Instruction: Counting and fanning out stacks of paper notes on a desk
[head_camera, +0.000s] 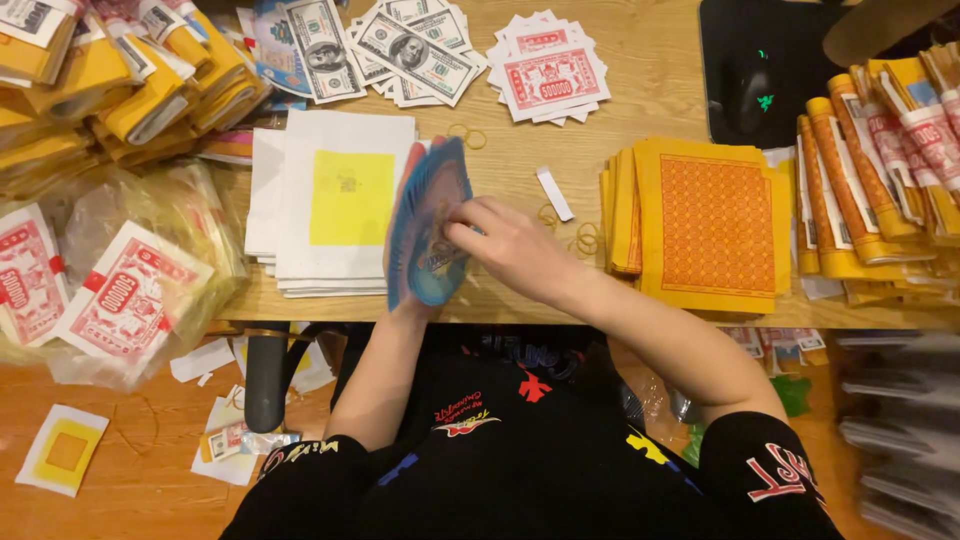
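The fan of blue paper notes (428, 225) stands up over the table edge (520, 312), my left hand (398, 300) squeezing the bottom so it stays spread while my right hand (505, 245) pinches one note to pull it.

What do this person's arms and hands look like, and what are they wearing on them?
Both arms are bare from above the elbow down; the left hand and right hand wear no gloves, and no rings, watch or bracelets show. Short black sleeves end at the upper arms: the left sleeve carries pale lettering, the right sleeve red lettering edged in white. The black top has small colourful prints.
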